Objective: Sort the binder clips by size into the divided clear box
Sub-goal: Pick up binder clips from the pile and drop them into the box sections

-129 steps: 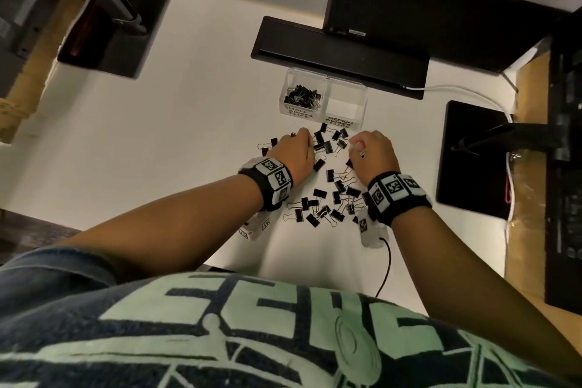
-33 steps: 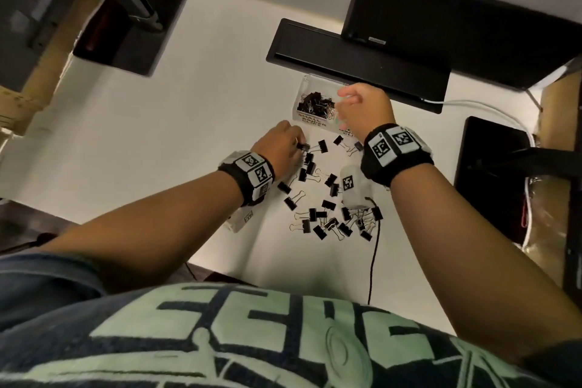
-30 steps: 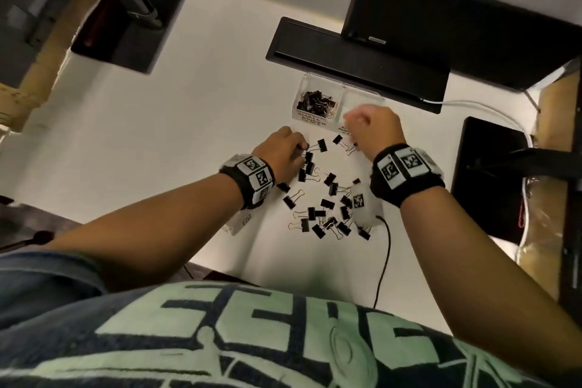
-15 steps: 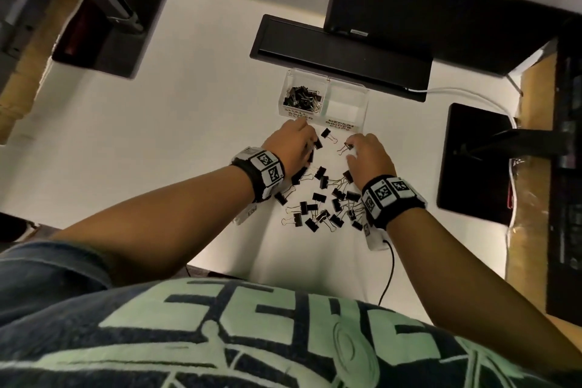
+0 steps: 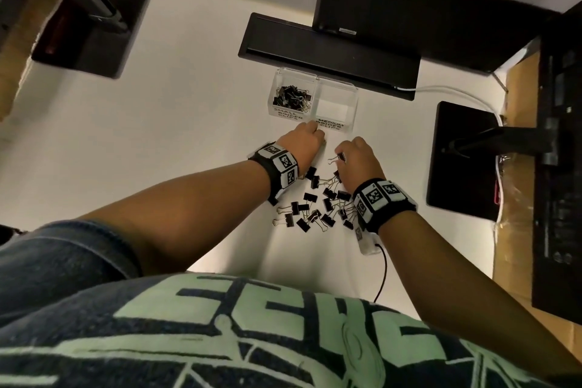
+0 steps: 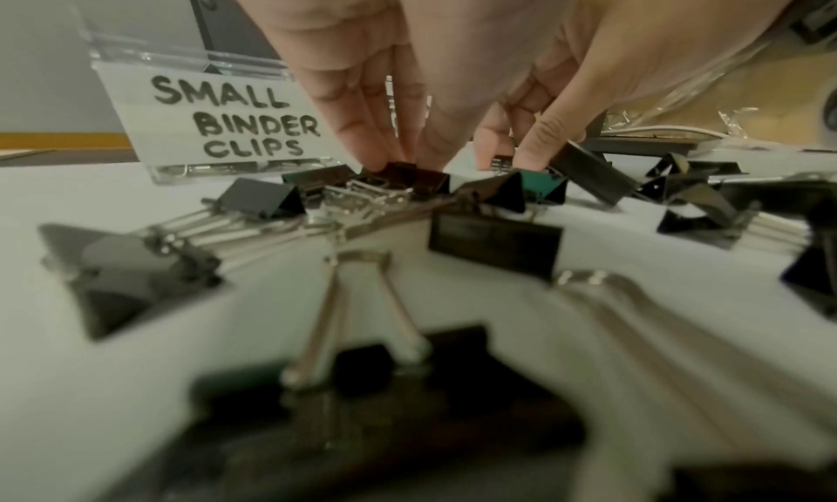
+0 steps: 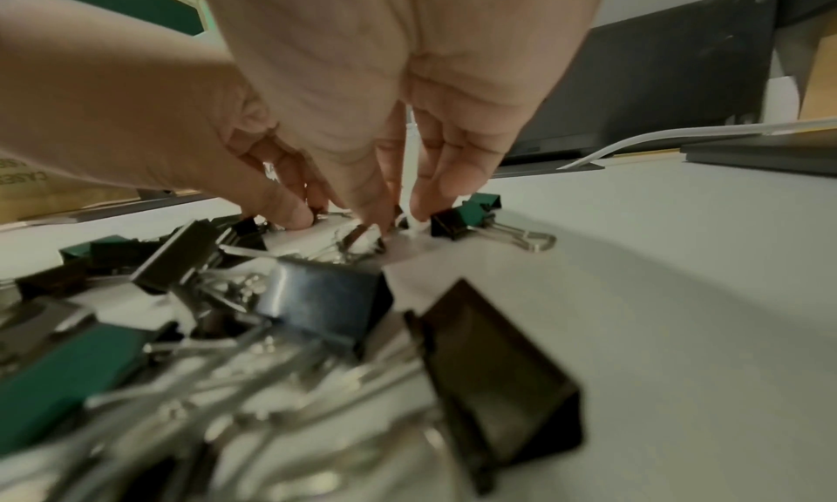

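The clear divided box (image 5: 352, 94) stands beyond the pile. Its left cell, labelled SMALL BINDER CLIPS (image 6: 235, 123), holds several small clips (image 5: 291, 96). The right cell (image 5: 335, 105) looks empty. Loose black binder clips (image 5: 315, 205) lie scattered between my wrists. My left hand (image 5: 318, 138) is at the pile's far edge, just before the box. Its fingertips (image 6: 376, 155) come down and pinch a small dark clip (image 6: 410, 177). My right hand (image 5: 341, 157) is curled over the pile. Its thumb (image 7: 290, 212) and fingers close on a small clip (image 5: 339, 157) with wire handles.
A black bar (image 5: 327, 53) and a monitor (image 5: 425, 9) stand right behind the box. Black stand bases sit at the right (image 5: 463, 161) and far left (image 5: 91, 28). A white cable (image 5: 441, 91) runs at the back right. A black cable (image 5: 382, 274) trails toward me.
About a second ago my right hand was over the box; it has come back down to the pile. My left hand has shifted forward to the pile's far edge.
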{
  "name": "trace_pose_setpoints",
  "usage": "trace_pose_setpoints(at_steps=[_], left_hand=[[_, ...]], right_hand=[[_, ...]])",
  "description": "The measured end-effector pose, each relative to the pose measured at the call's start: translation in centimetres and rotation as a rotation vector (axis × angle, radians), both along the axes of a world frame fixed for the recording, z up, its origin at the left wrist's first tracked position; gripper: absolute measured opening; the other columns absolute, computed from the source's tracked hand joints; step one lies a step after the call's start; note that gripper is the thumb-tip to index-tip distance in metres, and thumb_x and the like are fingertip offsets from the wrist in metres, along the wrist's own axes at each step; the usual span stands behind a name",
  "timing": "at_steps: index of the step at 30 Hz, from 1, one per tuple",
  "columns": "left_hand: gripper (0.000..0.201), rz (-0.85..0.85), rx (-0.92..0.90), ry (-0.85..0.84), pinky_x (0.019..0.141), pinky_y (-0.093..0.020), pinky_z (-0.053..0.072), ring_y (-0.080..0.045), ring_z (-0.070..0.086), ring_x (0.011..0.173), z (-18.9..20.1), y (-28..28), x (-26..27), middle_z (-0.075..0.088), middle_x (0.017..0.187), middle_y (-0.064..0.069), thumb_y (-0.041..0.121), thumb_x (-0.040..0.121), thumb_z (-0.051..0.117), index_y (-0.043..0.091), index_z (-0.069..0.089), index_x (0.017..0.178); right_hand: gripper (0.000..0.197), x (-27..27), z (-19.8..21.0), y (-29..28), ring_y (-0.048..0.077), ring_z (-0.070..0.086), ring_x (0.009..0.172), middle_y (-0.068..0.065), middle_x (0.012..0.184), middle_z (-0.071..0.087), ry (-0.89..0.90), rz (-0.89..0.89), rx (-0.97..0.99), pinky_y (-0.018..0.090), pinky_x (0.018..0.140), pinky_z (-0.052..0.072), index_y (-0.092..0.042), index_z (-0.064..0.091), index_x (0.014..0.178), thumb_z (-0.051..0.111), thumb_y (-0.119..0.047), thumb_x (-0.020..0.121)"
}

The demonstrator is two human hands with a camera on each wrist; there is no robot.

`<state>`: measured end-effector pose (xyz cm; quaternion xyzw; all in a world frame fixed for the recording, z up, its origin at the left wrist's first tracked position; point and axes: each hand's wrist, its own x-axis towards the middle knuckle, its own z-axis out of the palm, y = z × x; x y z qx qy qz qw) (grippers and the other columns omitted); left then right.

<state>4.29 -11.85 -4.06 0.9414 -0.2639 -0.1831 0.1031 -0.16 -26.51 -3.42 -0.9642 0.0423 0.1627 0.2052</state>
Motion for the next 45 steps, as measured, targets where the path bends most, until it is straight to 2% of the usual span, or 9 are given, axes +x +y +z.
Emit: trace_pose_setpoints(at_steps=[7, 9, 15, 21, 27, 34, 37, 40, 45], left_hand=[[0.024, 0.158, -0.138, 0.029, 0.071, -0.040, 0.049, -0.033, 0.052, 0.100, 0.6, 1.0, -0.8, 0.050, 0.108, -0.017, -0.001, 0.083, 0.054, -0.002, 0.059, 0.106], [0.022, 0.267, -0.226, 0.046, 0.075, -0.039, 0.051, -0.030, 0.052, 0.103, 1.3, 1.6, -1.1, 0.052, 0.110, -0.014, 0.008, 0.087, 0.050, 0.003, 0.061, 0.105], [0.013, 0.489, -0.402, -0.033, 0.082, -0.038, 0.052, -0.021, 0.056, 0.091, 3.4, 4.7, -0.4, 0.056, 0.105, -0.007, 0.017, 0.090, 0.051, 0.010, 0.060, 0.096], [0.015, 0.546, -0.356, -0.135, 0.083, -0.042, 0.052, -0.022, 0.055, 0.099, 5.5, 5.7, 3.5, 0.064, 0.100, -0.004, 0.021, 0.092, 0.051, 0.015, 0.063, 0.099], [0.022, 0.400, -0.175, -0.144, 0.092, -0.040, 0.049, -0.027, 0.050, 0.111, 5.0, 5.5, 6.5, 0.065, 0.112, -0.006, 0.020, 0.093, 0.050, 0.020, 0.066, 0.109], [0.025, 0.244, -0.076, -0.075, 0.089, -0.039, 0.048, -0.030, 0.050, 0.104, 4.1, 5.2, 6.7, 0.065, 0.115, -0.006, 0.022, 0.093, 0.049, 0.025, 0.066, 0.111], [0.030, 0.230, -0.158, -0.148, 0.095, -0.041, 0.044, -0.030, 0.045, 0.113, 4.9, 4.9, 5.0, 0.057, 0.119, -0.010, 0.020, 0.090, 0.053, 0.015, 0.060, 0.119], [0.024, 0.181, -0.269, -0.173, 0.096, -0.038, 0.045, -0.026, 0.046, 0.112, 5.5, 4.6, 1.5, 0.055, 0.116, -0.007, 0.018, 0.087, 0.057, 0.016, 0.061, 0.111], [0.022, -0.217, -0.286, 0.013, 0.088, -0.033, 0.047, -0.022, 0.051, 0.103, 3.6, 3.9, -5.1, 0.057, 0.111, -0.006, 0.020, 0.088, 0.060, 0.015, 0.064, 0.109]], right_hand=[[0.009, 1.7, 2.4, 0.8, 0.015, 0.055, 0.072, -0.005, 0.074, 0.054, 0.014, -0.161, 0.258, 0.023, 0.065, 0.045, -0.015, 0.059, 0.083, 0.066, -0.009, 0.080], [0.009, 3.3, 4.0, 1.6, 0.010, 0.054, 0.069, -0.005, 0.075, 0.057, -0.049, -0.206, 0.339, 0.018, 0.062, 0.043, -0.018, 0.061, 0.085, 0.067, -0.012, 0.080], [0.015, 8.9, 6.8, 4.8, 0.009, 0.056, 0.079, -0.004, 0.087, 0.062, -0.137, -0.103, 0.330, 0.022, 0.076, 0.048, -0.016, 0.069, 0.096, 0.060, -0.009, 0.086], [0.029, 10.2, 6.4, 6.2, 0.015, 0.059, 0.079, 0.003, 0.106, 0.070, -0.082, -0.032, 0.216, 0.025, 0.074, 0.050, -0.018, 0.072, 0.103, 0.049, -0.006, 0.092], [0.020, 6.7, 6.3, 2.5, 0.019, 0.065, 0.086, -0.002, 0.086, 0.066, -0.159, -0.221, 0.406, 0.035, 0.084, 0.055, -0.018, 0.072, 0.093, 0.054, -0.010, 0.088], [0.017, -2.3, 4.7, -1.0, 0.014, 0.058, 0.074, -0.003, 0.079, 0.064, -0.017, -0.369, 0.445, 0.021, 0.070, 0.046, -0.020, 0.070, 0.085, 0.058, -0.009, 0.086], [0.015, -5.8, 3.9, -0.9, 0.013, 0.057, 0.080, -0.005, 0.086, 0.063, 0.061, -0.345, 0.341, 0.015, 0.067, 0.042, -0.018, 0.070, 0.089, 0.058, -0.009, 0.087], [0.014, -7.4, 2.9, -0.4, 0.018, 0.055, 0.086, 0.004, 0.098, 0.059, 0.125, -0.272, 0.183, 0.025, 0.078, 0.047, -0.012, 0.067, 0.095, 0.057, -0.006, 0.086], [0.022, -6.4, 2.0, 1.4, 0.015, 0.052, 0.082, 0.002, 0.095, 0.057, 0.037, -0.272, 0.225, 0.021, 0.077, 0.040, -0.016, 0.067, 0.100, 0.057, -0.005, 0.085]])
